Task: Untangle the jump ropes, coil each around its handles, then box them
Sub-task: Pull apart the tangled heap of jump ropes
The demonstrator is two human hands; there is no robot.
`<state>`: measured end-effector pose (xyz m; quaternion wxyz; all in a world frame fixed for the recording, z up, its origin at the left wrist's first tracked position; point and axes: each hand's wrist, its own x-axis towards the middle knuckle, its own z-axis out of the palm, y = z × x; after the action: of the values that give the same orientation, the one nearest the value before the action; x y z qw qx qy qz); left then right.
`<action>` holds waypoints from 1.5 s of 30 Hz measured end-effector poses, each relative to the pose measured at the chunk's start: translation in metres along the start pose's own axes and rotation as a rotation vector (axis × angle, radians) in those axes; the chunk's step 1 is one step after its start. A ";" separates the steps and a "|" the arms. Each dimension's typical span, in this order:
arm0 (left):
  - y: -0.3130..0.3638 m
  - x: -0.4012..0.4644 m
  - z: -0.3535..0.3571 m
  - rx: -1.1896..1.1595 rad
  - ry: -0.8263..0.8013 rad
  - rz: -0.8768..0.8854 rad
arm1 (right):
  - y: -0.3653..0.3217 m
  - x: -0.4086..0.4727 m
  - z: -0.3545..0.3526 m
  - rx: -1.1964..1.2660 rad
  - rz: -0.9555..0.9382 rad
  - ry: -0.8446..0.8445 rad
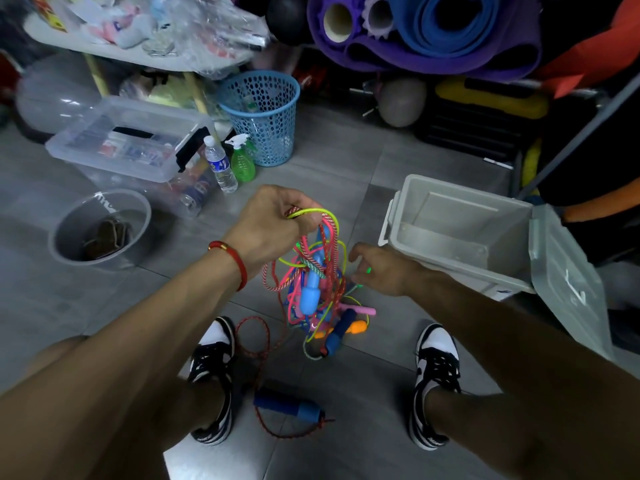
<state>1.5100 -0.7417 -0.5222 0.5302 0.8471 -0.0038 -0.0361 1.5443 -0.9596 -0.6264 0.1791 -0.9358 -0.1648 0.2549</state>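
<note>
A tangle of jump ropes [313, 282] in yellow-green, pink, red-white and blue hangs from my left hand [273, 220], which grips the top loops above the floor. Light-blue, dark-blue, orange and pink handles dangle in the bundle. My right hand [379, 271] is beside the tangle's right side with its fingers curled among the strands; a green strand shows at its fingers. On the floor between my shoes lies a dark-blue handle [287, 405] with a red rope [258, 344] that runs up into the tangle. An open grey plastic box [460, 202] stands to the right.
The box's lid [568, 282] leans against its right side. A clear storage bin [135, 147], water bottle [220, 164], green spray bottle [242, 161], blue basket [263, 116] and clear bowl [100, 230] stand at left. Rolled mats [433, 29] are stacked behind.
</note>
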 end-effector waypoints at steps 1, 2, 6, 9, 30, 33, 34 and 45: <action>0.001 -0.001 -0.002 -0.022 0.000 -0.006 | 0.003 0.001 0.001 0.002 0.022 -0.001; 0.001 -0.001 -0.004 -0.037 -0.002 -0.010 | 0.007 0.002 0.004 0.028 0.040 -0.032; 0.002 -0.004 -0.010 -0.070 -0.021 -0.006 | 0.015 0.000 0.026 0.144 0.075 -0.163; 0.006 -0.008 -0.011 -0.099 -0.038 0.014 | 0.006 0.001 0.040 0.389 0.132 -0.162; -0.026 -0.001 -0.028 0.297 -0.091 -0.163 | 0.008 -0.019 -0.052 0.622 -0.091 -0.002; -0.029 0.001 -0.019 0.462 -0.157 -0.187 | -0.011 -0.044 -0.084 0.717 -0.154 0.057; -0.028 0.000 -0.016 0.490 -0.183 -0.204 | -0.016 -0.051 -0.092 0.681 -0.157 0.089; -0.039 -0.028 0.039 0.804 -0.427 -0.076 | -0.055 -0.096 -0.101 1.111 -0.261 0.239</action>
<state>1.4786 -0.7582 -0.5731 0.1450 0.9587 -0.0956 -0.2253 1.5086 -0.9744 -0.4817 0.6903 -0.6958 -0.0990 0.1717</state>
